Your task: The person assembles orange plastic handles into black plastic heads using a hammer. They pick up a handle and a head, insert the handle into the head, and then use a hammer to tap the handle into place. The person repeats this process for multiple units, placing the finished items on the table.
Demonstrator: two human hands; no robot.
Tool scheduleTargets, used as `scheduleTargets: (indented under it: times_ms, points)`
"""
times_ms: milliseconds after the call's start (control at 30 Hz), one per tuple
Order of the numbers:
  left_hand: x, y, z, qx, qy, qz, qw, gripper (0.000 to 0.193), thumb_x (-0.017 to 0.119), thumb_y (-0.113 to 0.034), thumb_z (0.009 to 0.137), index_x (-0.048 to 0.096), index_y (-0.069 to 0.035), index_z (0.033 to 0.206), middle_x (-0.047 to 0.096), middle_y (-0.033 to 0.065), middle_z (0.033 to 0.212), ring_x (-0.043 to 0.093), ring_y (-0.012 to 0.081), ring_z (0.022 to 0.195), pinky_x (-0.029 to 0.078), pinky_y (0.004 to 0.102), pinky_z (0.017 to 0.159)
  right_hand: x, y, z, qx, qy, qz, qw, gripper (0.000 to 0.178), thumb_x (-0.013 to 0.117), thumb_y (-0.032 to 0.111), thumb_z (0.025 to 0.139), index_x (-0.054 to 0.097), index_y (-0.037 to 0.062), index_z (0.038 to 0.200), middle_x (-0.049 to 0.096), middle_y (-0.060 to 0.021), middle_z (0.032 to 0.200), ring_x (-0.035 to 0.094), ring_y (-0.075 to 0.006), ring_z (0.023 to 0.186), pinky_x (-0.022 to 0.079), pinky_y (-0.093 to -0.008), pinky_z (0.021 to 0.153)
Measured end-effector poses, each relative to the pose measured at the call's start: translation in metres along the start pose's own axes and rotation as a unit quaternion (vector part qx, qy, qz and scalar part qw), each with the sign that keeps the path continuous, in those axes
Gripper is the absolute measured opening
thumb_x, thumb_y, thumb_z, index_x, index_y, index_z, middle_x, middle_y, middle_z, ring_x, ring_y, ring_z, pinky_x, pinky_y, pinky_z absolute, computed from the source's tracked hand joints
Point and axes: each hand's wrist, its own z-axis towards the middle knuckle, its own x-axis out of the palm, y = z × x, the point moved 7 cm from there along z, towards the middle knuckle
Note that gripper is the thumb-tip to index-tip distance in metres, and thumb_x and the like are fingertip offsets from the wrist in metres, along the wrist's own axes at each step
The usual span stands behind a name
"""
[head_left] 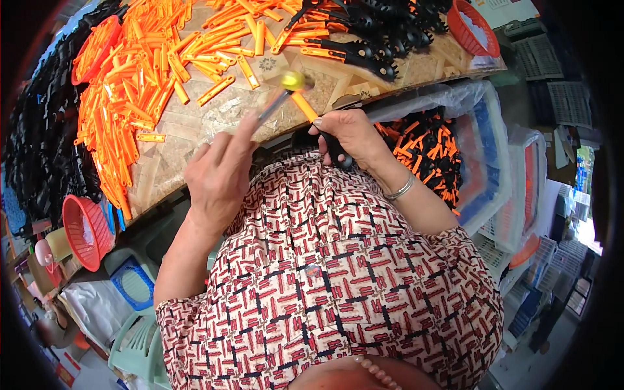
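Note:
My left hand [218, 169] is closed around the shaft of a hammer [294, 80] with a yellow head, blurred by motion. The hammer's head hangs over the near table edge, close to the end of an orange handle [303, 106]. That handle belongs to a black kitchen utensil [339, 155], which my right hand [357, 133] grips where black meets orange. The black end points toward my body and is partly hidden by my fingers, so its exact kind is unclear. Loose orange handles [140, 84] lie heaped on the table beyond my left hand.
Black toothed servers [390, 29], some with orange handles, lie at the table's far right. A plastic-lined crate [484, 162] by my right arm holds black-and-orange pieces [426, 156]. Black parts [45, 136] pile up at far left. Red baskets [91, 234] stand around the table [172, 159].

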Motion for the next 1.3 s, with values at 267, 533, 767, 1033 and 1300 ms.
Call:
scheduleTargets:
  times_ms: [267,533,767,1033,1300]
  points:
    - [-0.011,0.052,-0.005,-0.231,-0.030,-0.199,0.952,0.043,0.059,-0.006,0.101,0.057,-0.011,0.143,0.060,0.0021,0.090,0.055,0.0108,0.075,0.043,0.0238,0.063,-0.048,0.008,-0.010,-0.071,0.080,-0.047,0.993,0.032,0.063,0.029,0.100,0.073,-0.0004,0.091,0.067,-0.0033,0.066,0.063,-0.0142,0.053,0.047,-0.0248,0.048]
    - [-0.001,0.082,-0.007,-0.370,-0.038,-0.219,0.902,0.036,0.069,-0.020,0.097,0.064,-0.006,0.130,0.051,-0.0033,0.073,0.043,0.0051,0.063,0.036,0.0232,0.055,-0.157,0.077,-0.085,-0.247,-0.319,-0.670,0.623,0.016,0.068,0.019,0.093,0.073,0.0060,0.100,0.069,-0.0084,0.081,0.064,-0.0251,0.078,0.046,-0.0401,0.075]
    - [-0.004,0.102,0.034,-0.287,-0.070,-0.162,0.942,0.021,0.073,-0.022,0.092,0.069,-0.002,0.095,0.054,0.0056,0.062,0.048,0.0135,0.056,0.041,0.0316,0.056,-0.061,0.111,-0.016,-0.435,-0.328,-0.635,0.547,0.019,0.075,0.017,0.083,0.069,0.0117,0.100,0.055,-0.0026,0.089,0.054,-0.0230,0.090,0.040,-0.0389,0.080]
    - [0.041,0.092,0.076,-0.263,0.057,0.010,0.963,0.044,0.072,-0.044,0.091,0.067,-0.003,0.104,0.065,0.0160,0.068,0.064,0.0345,0.067,0.049,0.0440,0.063,-0.038,0.108,-0.023,-0.493,-0.319,-0.604,0.538,0.023,0.076,0.014,0.079,0.069,0.0111,0.101,0.057,-0.0010,0.097,0.055,-0.0212,0.096,0.039,-0.0392,0.082]
    - [0.052,0.111,0.101,-0.200,0.051,0.092,0.974,0.037,0.074,-0.037,0.088,0.067,-0.001,0.083,0.068,0.0153,0.067,0.066,0.0321,0.060,0.049,0.0422,0.057,-0.018,0.105,-0.037,-0.515,-0.285,-0.598,0.543,0.017,0.073,0.011,0.079,0.068,0.0087,0.095,0.061,-0.0020,0.094,0.059,-0.0219,0.096,0.039,-0.0391,0.085]
